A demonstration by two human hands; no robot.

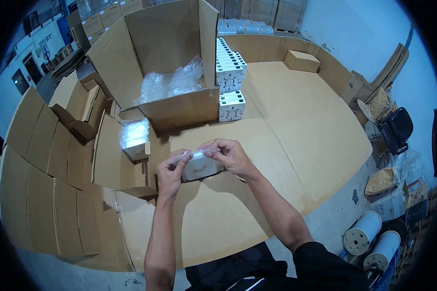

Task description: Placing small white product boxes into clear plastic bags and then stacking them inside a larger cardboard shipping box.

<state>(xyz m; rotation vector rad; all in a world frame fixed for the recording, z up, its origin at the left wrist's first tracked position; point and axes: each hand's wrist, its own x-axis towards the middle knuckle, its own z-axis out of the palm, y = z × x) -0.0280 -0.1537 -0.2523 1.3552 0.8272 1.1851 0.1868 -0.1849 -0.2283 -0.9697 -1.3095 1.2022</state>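
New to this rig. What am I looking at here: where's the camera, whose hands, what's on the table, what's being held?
There is no machine here: a person works with bare hands. The single picture comes from a wide fisheye camera on the person's head, looking down, so straight edges bend near the rim.

The left hand and right hand together hold a small white box in clear plastic wrap, fingers pinching its top edge.

Below is a brown cardboard-covered table. On it stand a large open cardboard carton with crumpled clear plastic inside, a stack of white printed boxes, a smaller open carton holding a plastic-wrapped item and a small closed brown box.
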